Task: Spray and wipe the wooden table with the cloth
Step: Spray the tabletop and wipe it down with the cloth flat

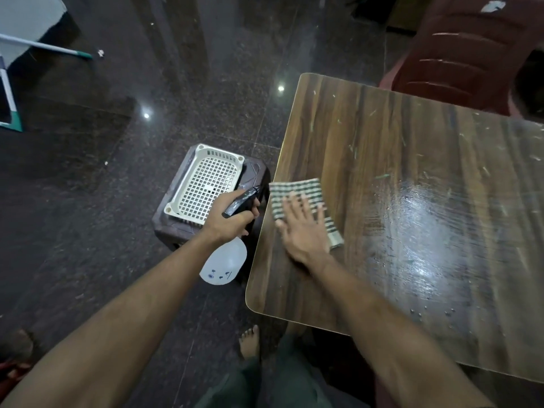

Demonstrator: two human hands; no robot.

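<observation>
The wooden table (368, 136) fills the right half of the view, with a wet shiny patch toward its middle right. A green-and-white checked cloth (297, 191) lies near the table's left edge. My right hand (303, 228) presses flat on the cloth, fingers spread. My left hand (232, 216) is off the table's left side, closed around the black trigger head of a spray bottle (225, 265); its translucent white body hangs below my wrist.
A white plastic mesh basket (206, 184) sits on a dark stool (170, 228) just left of the table. A dark red plastic chair (465, 54) stands behind the table. The floor is dark polished stone. My bare foot (249, 341) shows below the table corner.
</observation>
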